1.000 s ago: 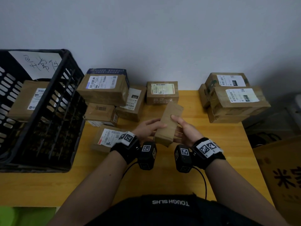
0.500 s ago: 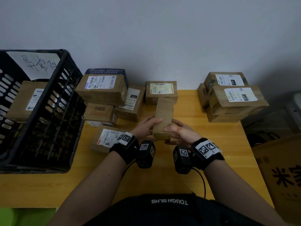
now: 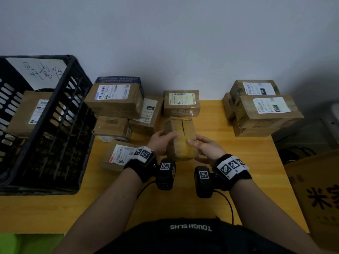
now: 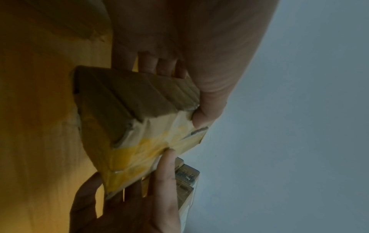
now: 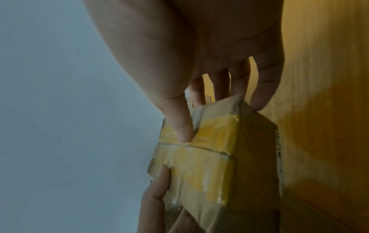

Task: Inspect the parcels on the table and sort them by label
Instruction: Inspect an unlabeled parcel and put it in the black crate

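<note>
A small brown cardboard parcel [image 3: 180,139] with yellowish tape sits between my two hands above the wooden table [image 3: 229,180]. Its seamed, taped face points up at me and no label shows on it. My left hand [image 3: 162,141] grips its left side, thumb on top and fingers underneath. My right hand [image 3: 202,147] grips the right side the same way. In the left wrist view the parcel [image 4: 139,119] is pinched by my left hand [image 4: 169,88]. In the right wrist view the parcel [image 5: 215,157] is held by my right hand [image 5: 215,100].
A black plastic crate [image 3: 60,136] at the left holds a labelled parcel [image 3: 31,114] and a handwritten sheet. Several labelled parcels [image 3: 115,99] cluster at the back centre. A stack of labelled boxes [image 3: 264,110] stands back right. A cardboard carton [image 3: 319,195] sits off the table's right edge.
The parcel has been turned in both hands, from tilted with a plain side showing to its wide taped, seamed face toward me. Both hands kept hold of it.
</note>
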